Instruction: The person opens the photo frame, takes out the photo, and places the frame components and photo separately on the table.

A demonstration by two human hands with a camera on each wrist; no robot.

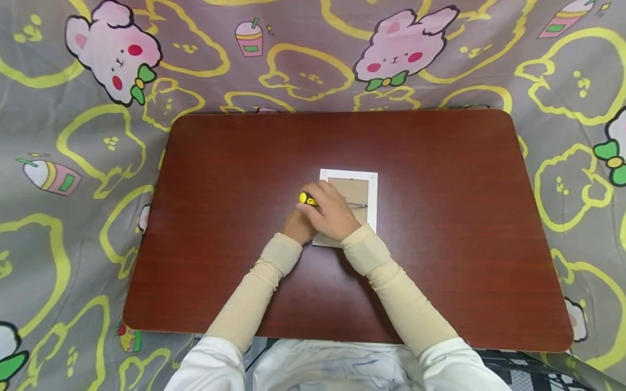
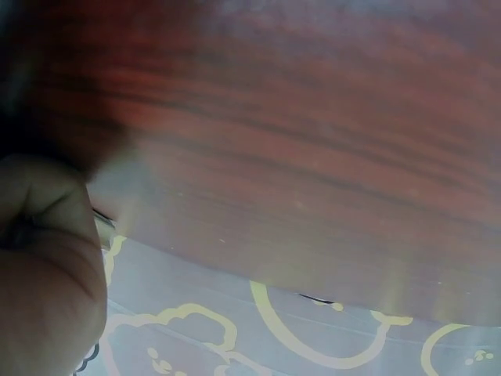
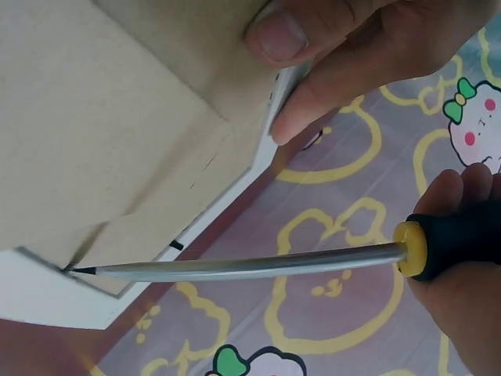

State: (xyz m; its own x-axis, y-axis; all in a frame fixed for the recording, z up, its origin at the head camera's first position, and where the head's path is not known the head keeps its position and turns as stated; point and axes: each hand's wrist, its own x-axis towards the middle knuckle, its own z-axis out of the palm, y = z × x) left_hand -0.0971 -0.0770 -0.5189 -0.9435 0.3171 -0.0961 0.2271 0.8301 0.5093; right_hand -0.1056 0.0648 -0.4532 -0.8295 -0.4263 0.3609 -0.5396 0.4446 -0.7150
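Clamping the screwdriver (image 3: 250, 269) in your right grip (image 1: 334, 210), the frame (image 1: 373, 201) in your left grip (image 1: 299, 225), you should work gently at its right inner edge.

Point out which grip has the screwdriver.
The right grip, curled round the screwdriver; the left grip instead holds an edge of the white frame.

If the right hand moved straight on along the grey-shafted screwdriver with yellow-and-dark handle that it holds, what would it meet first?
The screwdriver in the right hand would probably first meet the inner edge of the white rectangular frame; its tip lies right beside it, though contact is unclear.
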